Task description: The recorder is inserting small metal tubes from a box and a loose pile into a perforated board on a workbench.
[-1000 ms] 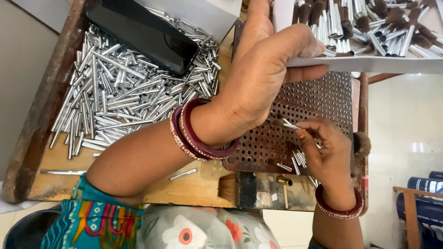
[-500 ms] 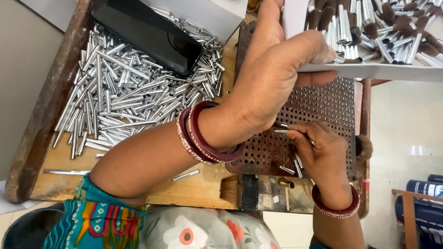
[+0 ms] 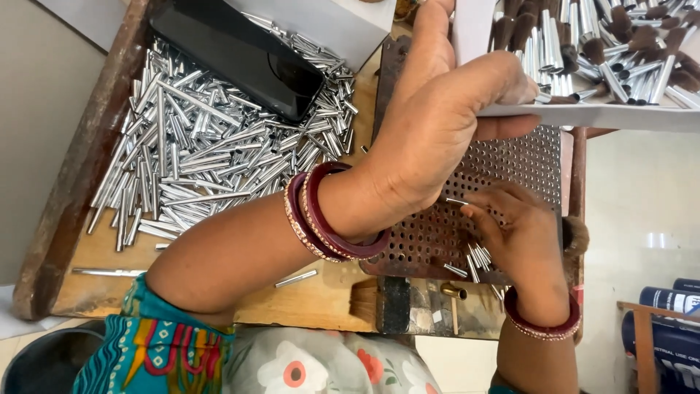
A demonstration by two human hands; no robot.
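My left hand [image 3: 445,138] reaches across from the lower left and grips the near edge of a white tray [image 3: 605,117], which holds several silver tubes with brown bristle tufts [image 3: 583,44]. Below it lies a rusty perforated metal plate [image 3: 510,160]. My right hand [image 3: 521,233] rests on the plate and pinches a small silver tube [image 3: 456,201] between its fingertips, close under my left wrist. Several more short tubes [image 3: 477,257] stand or lean in the plate's holes just below my right hand.
A big heap of loose silver tubes [image 3: 204,160] covers the wooden board [image 3: 95,255] on the left. A black phone [image 3: 233,51] lies on the heap's far side against a white box [image 3: 343,25]. Dark cans [image 3: 667,303] stand at the lower right.
My left hand and the white tray have sunk slightly lower over the plate. My right hand has shifted a little along the plate, still pinching the small tube.
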